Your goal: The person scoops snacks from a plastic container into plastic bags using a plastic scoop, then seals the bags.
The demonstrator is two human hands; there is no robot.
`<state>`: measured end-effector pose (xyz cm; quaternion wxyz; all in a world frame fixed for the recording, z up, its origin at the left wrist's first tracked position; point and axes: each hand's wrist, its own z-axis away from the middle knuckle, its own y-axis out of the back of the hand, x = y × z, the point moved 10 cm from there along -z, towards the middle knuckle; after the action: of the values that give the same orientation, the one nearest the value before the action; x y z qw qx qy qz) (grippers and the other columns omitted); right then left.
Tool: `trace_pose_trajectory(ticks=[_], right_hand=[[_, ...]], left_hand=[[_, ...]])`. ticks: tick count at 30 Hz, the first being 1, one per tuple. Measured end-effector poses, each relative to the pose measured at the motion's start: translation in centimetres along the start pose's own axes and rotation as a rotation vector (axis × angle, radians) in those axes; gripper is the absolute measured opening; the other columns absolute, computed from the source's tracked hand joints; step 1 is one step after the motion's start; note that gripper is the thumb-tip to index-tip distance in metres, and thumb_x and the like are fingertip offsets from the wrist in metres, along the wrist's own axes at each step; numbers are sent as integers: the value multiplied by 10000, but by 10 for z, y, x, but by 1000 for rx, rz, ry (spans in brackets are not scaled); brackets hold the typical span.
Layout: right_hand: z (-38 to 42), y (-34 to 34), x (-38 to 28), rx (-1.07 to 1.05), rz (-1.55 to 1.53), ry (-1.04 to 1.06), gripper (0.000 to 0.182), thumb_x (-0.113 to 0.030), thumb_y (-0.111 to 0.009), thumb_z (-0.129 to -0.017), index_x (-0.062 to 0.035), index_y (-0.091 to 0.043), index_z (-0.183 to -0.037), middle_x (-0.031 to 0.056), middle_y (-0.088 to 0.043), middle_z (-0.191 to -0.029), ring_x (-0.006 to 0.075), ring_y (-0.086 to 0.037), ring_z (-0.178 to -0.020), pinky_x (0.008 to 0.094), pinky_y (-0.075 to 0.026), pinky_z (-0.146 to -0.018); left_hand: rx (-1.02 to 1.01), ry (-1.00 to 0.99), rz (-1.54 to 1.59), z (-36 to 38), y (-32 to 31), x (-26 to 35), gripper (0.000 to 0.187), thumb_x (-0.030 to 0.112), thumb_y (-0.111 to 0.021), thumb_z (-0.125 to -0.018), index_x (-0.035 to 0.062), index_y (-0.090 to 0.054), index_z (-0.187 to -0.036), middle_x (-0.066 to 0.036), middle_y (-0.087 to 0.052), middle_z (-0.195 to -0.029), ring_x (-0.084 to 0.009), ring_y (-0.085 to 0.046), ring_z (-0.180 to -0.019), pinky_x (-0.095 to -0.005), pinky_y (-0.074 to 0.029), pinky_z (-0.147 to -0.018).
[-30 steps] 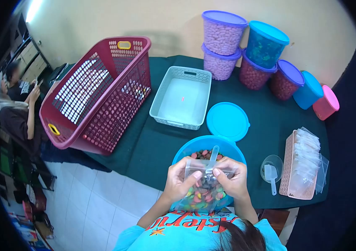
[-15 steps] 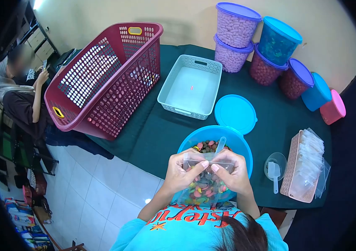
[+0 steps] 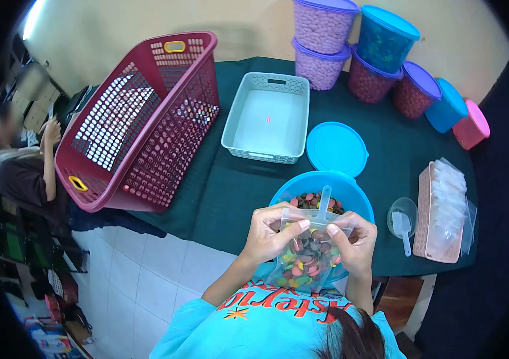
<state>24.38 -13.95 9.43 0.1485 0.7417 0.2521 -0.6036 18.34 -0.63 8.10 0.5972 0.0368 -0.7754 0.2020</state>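
A clear plastic bag (image 3: 305, 263) partly filled with round, flat, multicoloured candies hangs between my hands, close to my shirt. My left hand (image 3: 270, 234) pinches its upper left edge between thumb and fingers. On the upper right edge, my right hand (image 3: 356, 244) has a similar pinch. Behind the bag stands a blue tub (image 3: 363, 203) of the same kind of candies, partly hidden by my hands. A scoop handle (image 3: 325, 201) sticks up from the tub; its lower end is out of sight.
A blue lid (image 3: 337, 147) lies beyond the tub, near a pale basket (image 3: 236, 128). A maroon laundry basket (image 3: 164, 149) stands left. Right are a small bowl with a white scoop (image 3: 402, 224) and a pink basket (image 3: 423, 209) of plastic bags. Lidded tubs (image 3: 320, 63) line the wall. A person (image 3: 24, 179) sits left.
My thumbs have moved apart along the bag's top edge. The bag and both hands appear slightly farther right, while the whole view has shifted too.
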Motion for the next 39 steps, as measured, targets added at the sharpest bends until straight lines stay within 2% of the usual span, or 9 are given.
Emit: trace_pose_trajectory(ticks=[5, 21, 25, 27, 30, 32, 34, 37, 39], right_hand=[[11, 18, 4, 127, -64, -48, 36, 1, -589, -752, 29, -571, -738, 50, -566, -679, 61, -522, -579, 192, -401, -498], [15, 39, 13, 182, -73, -55, 66, -12, -575, -764, 19, -554, -709, 39, -565, -648, 54, -524, -553, 188, -406, -478], [15, 48, 24, 185, -142, -55, 78, -26, -575, -772, 12, -550, -709, 42, -573, -658, 55, -530, -563, 185, -404, -480], [13, 53, 28, 198, -237, -89, 82, -53, -571, -785, 5, -543, -734, 46, -577, -660, 57, -535, -580, 176, -401, -490], [7, 56, 31, 194, -299, -121, 68, -67, -560, -796, -6, -531, -800, 52, -583, -686, 62, -540, -590, 176, -412, -506], [4, 55, 31, 154, -313, -110, 98, -78, -565, -795, -4, -525, -845, 60, -587, -725, 73, -549, -622, 188, -426, -533], [4, 51, 27, 118, -330, -101, 140, -90, -569, -793, -1, -520, -890, 67, -590, -765, 85, -558, -654, 200, -439, -559], [9, 25, 20, -140, -273, -150, 300, -96, -611, -757, 27, -511, -1011, 88, -581, -898, 125, -561, -793, 251, -457, -685], [14, 25, 27, -221, -145, -220, 256, -73, -611, -753, 34, -540, -973, 92, -590, -886, 124, -565, -793, 255, -461, -699]], left_hand=[[-64, 120, 63, -7, -7, -10, 85, 14, -592, -727, -61, -613, -760, -111, -577, -739, -116, -548, -536, -208, -456, -417], [-96, -8, 4, -11, 4, -15, 82, -8, -591, -749, -45, -624, -814, -111, -595, -815, -110, -565, -687, -218, -450, -609], [-77, 73, 19, -2, -10, -17, 174, 17, -607, -748, -49, -599, -910, -94, -592, -826, -117, -551, -762, -230, -450, -636], [-48, 282, 220, 10, -27, -23, 296, 43, -622, -744, -47, -542, -1015, -72, -583, -828, -131, -547, -817, -246, -447, -674], [-179, 317, -1, 25, -44, -31, 349, 95, -644, -736, -27, -517, -1037, -43, -575, -843, -107, -533, -841, -248, -439, -724], [-232, 512, -3, 38, -54, -42, 309, 123, -655, -730, -16, -536, -979, -22, -577, -852, -74, -527, -786, -236, -433, -718], [-185, 449, -35, 40, -52, -42, 295, 125, -656, -729, -8, -538, -964, -16, -575, -826, -73, -530, -768, -234, -433, -707], [-140, 357, -81, 41, -56, -43, 279, 133, -659, -725, 7, -538, -942, -15, -563, -811, -78, -530, -764, -234, -434, -699], [-123, 323, -91, 44, -64, -42, 277, 139, -662, -723, 13, -537, -935, -20, -553, -822, -85, -529, -776, -237, -436, -701]])
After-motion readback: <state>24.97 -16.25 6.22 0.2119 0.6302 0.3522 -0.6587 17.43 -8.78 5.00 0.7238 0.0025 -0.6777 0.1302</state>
